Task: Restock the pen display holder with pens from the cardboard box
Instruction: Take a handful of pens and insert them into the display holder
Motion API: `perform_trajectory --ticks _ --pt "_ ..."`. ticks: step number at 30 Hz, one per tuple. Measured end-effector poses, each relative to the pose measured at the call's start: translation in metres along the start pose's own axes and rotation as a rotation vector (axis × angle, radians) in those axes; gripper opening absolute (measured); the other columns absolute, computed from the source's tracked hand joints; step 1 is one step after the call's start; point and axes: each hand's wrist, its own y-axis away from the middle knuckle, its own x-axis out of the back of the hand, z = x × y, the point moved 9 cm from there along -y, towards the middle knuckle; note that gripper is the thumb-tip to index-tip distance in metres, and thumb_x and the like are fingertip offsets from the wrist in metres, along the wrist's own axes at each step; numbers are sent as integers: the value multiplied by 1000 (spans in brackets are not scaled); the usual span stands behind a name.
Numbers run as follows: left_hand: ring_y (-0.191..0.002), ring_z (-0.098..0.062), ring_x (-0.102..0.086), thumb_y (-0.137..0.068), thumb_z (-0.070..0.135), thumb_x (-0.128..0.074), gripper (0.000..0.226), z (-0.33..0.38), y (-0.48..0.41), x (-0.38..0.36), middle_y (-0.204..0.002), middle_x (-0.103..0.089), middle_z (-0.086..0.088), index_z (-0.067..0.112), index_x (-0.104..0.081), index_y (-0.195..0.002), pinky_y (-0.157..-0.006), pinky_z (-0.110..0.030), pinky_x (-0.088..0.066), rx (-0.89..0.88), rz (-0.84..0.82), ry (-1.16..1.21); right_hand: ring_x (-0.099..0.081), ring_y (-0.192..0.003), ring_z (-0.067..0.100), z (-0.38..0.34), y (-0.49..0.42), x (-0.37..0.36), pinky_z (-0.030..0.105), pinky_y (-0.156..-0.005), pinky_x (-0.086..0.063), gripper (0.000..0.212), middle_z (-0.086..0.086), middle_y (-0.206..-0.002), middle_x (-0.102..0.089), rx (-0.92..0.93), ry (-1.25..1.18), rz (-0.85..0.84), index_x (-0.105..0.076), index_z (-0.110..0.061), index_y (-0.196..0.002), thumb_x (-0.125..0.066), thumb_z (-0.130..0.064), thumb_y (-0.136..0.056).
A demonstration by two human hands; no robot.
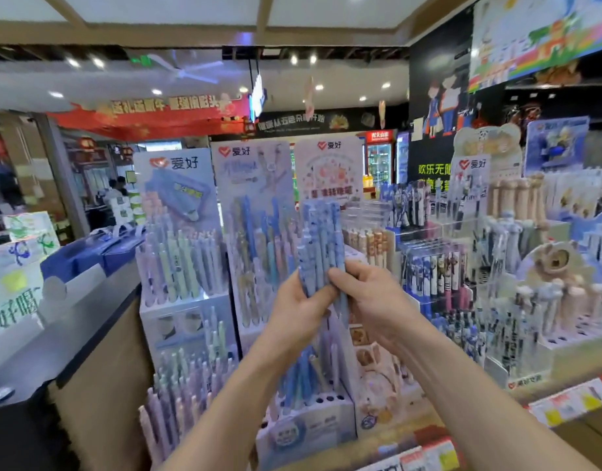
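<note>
Pens [321, 243] mid-frame, a blue bunch with left hand [301, 302] and right hand [372, 295] both curled round the lower ends. Imo pinch off one at a time and seat it in the empty holes of the display holder [327, 421], lower centre. Cardboard box isn't in shot; blur hides the pen count.

Upright bundle of blue pens [321, 239] in left hand [298, 311] and right hand [374, 300]

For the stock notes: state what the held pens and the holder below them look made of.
Pens: likely plastic, matte blue barrels with printed speckle. Display holder: probably printed cardboard, flat folded faces with punched round holes; blur leaves it open.
</note>
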Motion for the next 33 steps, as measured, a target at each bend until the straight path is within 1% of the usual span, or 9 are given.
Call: perform_trajectory --ticks 3,5,9,12,16,20,26,31,33 --pt "-89 -15 -72 -95 8 -61 29 3 -24 -1 -101 -77 1 16 -65 -123 -71 -33 -56 -4 -7 -31 -72 -97 34 -9 -23 12 38 -78 -59 23 19 -106 -75 19 53 -38 -72 0 -112 -58 -13 -99" --pt "-101 -20 -71 -96 10 -61 29 3 -36 0 -110 -76 0 17 -65 -124 -85 -43 -58 -3 5 -31 -75 -89 25 -14 -36 18 31 -75 -59 19 12 -96 -78 12 76 -59 -75 -3 -105 -61 -14 -98" --pt "-97 -14 -72 -94 10 -62 27 -5 -52 11 -105 -77 3 17 -65 -121 -78 -30 -58 50 75 8 -67 -82 17 -27 -63 41 30 -76 -61 15 8 -92 -70 -6 134 -9 -76 -8 -92 -66 -19 -95" --pt "-91 -20 -73 -93 12 -64 24 -14 -59 23 -102 -77 -4 13 -66 -117 -70 -32 -56 95 134 4 -55 -82 20 -47 -86 59 35 -77 -48 19 6 -89 -63 -8 204 -5 -80 -16 -93 -69 -31 -92" --pt "-59 -13 -68 -94 5 -61 10 -17 -61 29 -82 -76 -7 9 -68 -101 -52 -26 -53 104 186 -2 -55 -79 12 -78 -119 76 28 -70 -42 12 -3 -92 -70 47 291 35 -76 -22 -101 -69 -26 -92" --pt "-74 -8 -74 -94 5 -60 15 -16 -60 24 -88 -79 2 12 -69 -104 -59 -20 -55 85 163 -31 -61 -76 13 -89 -146 74 27 -66 -51 9 1 -87 -67 128 399 37 -71 -17 -101 -70 -16 -92" --pt "-83 -18 -75 -94 8 -62 19 -16 -63 20 -94 -79 -3 11 -66 -112 -70 -37 -59 114 185 -49 -71 -80 19 -72 -170 70 32 -76 -61 22 10 -90 -72 135 580 40 -65 -4 -107 -75 -12 -88" --pt "-82 -17 -73 -93 10 -64 19 -23 -62 22 -97 -79 -2 11 -67 -112 -70 -37 -56 124 225 -82 -75 -80 28 -55 -179 73 48 -77 -62 15 13 -82 -73 91 774 52 -68 -2 -91 -76 -14 -87" --pt "-83 -15 -73 -93 10 -65 20 -26 -62 22 -98 -78 0 11 -67 -113 -72 -37 -55 132 227 -94 -74 -77 27 -52 -178 72 45 -72 -63 11 9 -77 -71 83 836 48 -67 -9 -84 -76 -16 -87"
